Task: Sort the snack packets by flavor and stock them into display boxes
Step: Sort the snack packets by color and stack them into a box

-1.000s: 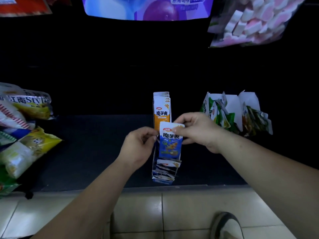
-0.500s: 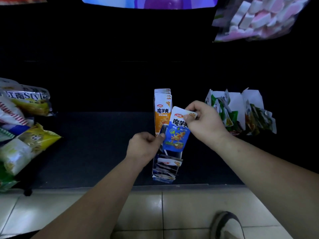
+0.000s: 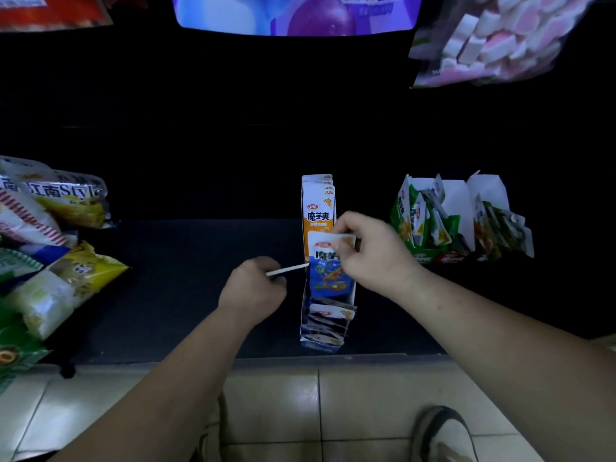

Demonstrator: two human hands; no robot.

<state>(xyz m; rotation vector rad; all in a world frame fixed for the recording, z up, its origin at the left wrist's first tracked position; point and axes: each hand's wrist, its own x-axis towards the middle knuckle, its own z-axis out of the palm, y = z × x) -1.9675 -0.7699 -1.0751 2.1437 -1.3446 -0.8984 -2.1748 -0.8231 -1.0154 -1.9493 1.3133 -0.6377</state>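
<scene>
Shift: since a moment earlier my left hand [image 3: 253, 288] had let go of the packet's lower corner and drawn off to the left, and the blue packet [image 3: 330, 268] had swung from tilted to upright.
Right hand: my right hand [image 3: 370, 251] pinched the blue packet by its top edge.
Left hand: curled round a thin white strip [image 3: 286, 270] that ran to the box's left edge; I could not tell whether it was a box flap or a packet seen edge-on.
Packet: upright above the display box [image 3: 323, 331], its lower end at the opening, in front of the orange packets [image 3: 318, 208].
Box: narrow, on the dark shelf [image 3: 166, 278], blue packets already lying inside.
Risk: the slot was tight, so I judged the packet might catch on a wall or buckle on those below; tugging the strip could tip the light box.
</scene>
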